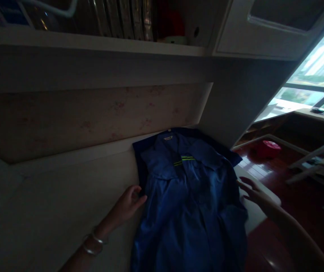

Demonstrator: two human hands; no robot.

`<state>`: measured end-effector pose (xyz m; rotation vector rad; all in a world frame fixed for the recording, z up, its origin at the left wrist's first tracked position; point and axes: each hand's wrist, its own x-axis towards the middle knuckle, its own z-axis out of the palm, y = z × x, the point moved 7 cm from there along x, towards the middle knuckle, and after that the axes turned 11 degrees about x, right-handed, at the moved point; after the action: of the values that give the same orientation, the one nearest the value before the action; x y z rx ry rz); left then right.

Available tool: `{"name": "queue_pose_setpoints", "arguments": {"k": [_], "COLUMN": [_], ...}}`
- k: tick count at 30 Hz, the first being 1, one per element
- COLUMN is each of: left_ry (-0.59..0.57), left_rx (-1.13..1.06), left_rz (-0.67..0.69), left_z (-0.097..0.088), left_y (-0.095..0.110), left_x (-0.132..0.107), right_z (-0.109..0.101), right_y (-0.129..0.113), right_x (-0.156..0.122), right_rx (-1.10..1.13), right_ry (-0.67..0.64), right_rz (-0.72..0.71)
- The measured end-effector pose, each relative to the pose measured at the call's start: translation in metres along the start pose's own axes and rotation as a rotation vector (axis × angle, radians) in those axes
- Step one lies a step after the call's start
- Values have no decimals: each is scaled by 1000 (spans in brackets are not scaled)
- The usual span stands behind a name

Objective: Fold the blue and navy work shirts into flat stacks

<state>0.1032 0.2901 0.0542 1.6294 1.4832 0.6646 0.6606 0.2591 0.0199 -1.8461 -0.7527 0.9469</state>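
Blue shirt (192, 215) on white surface (65, 196); looks light, soft, bit slippery; good hold at side edges. Left hand (128, 204) by shirt's left edge, right hand (254, 192) by its right, both with fingers apart. Shelf (94, 43) beyond shirt.

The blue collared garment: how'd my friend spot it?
Under the long white shelf lies a pale flat surface. On it, between the left hand and right hand, is the blue collared garment. Yellow-green chest stripes set it apart from the darker-blue cloth beneath.
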Motion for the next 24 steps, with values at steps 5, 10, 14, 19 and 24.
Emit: {"name": "queue_pose_setpoints", "arguments": {"k": [5,10,14,19,24], "left_ry": [296,305,253,347,593], "left_rx": [238,146,-83,-295,-143], "left_rz": [29,23,-52,-227,-371], "left_z": [52,49,12,-73,-207], "left_y": [5,7,-16,-65,-125], "left_x": [16,13,0,-35,-91], "right_z": [69,99,134,213,330], "right_y": [-49,-76,-98,-119,-129], "right_x": [16,31,11,-36,-89], "right_rx": [-411,-633,-694,-542,-239], "right_ry": [133,151,93,8,-271], "right_rz": [-359,-288,-335,-429,-482]}}
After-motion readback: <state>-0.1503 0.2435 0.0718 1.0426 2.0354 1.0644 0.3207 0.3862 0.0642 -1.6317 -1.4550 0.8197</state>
